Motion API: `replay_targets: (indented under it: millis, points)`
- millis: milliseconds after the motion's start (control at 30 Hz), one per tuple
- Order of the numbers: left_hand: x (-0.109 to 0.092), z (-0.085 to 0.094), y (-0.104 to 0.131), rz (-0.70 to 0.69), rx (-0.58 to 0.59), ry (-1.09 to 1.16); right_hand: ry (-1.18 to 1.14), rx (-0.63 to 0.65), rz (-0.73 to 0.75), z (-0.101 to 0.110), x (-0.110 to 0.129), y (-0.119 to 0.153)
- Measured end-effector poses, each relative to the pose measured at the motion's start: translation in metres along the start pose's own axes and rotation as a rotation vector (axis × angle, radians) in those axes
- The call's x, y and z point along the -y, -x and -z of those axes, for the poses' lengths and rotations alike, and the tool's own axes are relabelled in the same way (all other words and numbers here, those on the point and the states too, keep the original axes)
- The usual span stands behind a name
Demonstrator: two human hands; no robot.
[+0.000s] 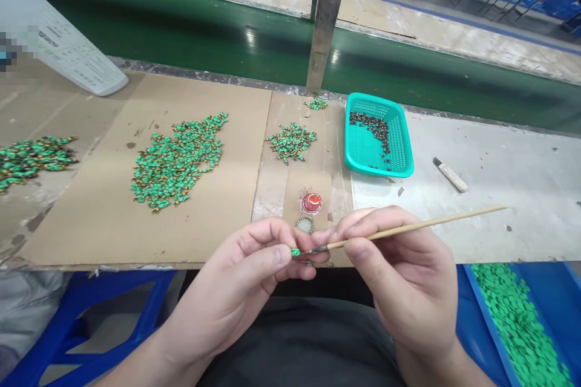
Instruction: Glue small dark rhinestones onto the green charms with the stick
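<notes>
Between thumb and fingers, my left hand (pixel 249 275) pinches a small green piece (pixel 295 252) above the table's front edge. My right hand (pixel 403 272) grips a thin brush (pixel 408 228) with a light wooden handle. The brush's dark tip points left, at or very near the green piece; whether they touch is too small to tell. Just beyond my fingers are a small dish of red liquid (pixel 312 202) and a small round item with a pale centre (pixel 305 225).
Piles of green and gold pieces (pixel 179 160) lie on brown cardboard (pixel 100 211). A teal basket (pixel 403 160) holds small dark pieces. A flat tool (pixel 450 175) lies right. A blue bin (pixel 490 329) of green pieces stands lower right, a blue stool (pixel 95 296) lower left.
</notes>
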State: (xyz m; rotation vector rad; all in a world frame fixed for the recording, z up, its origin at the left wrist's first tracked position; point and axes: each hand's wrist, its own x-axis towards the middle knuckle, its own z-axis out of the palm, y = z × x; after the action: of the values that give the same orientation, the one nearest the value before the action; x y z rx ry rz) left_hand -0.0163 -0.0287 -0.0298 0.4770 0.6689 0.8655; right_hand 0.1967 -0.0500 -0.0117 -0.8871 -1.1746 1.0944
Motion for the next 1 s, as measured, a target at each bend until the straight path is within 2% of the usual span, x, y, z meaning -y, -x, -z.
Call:
replay_targets:
  millis: [900,1000]
  points:
    - [-0.0002,0.007,0.0019,0.043,0.025,-0.006,0.01,0.006,-0.012,-0.0014,0.0016,-0.002]
    - [0.0006,0.0063,0.0016,0.04,0.004,-0.022,0.045,-0.049,0.038,0.0005,0.0006,-0.0055]
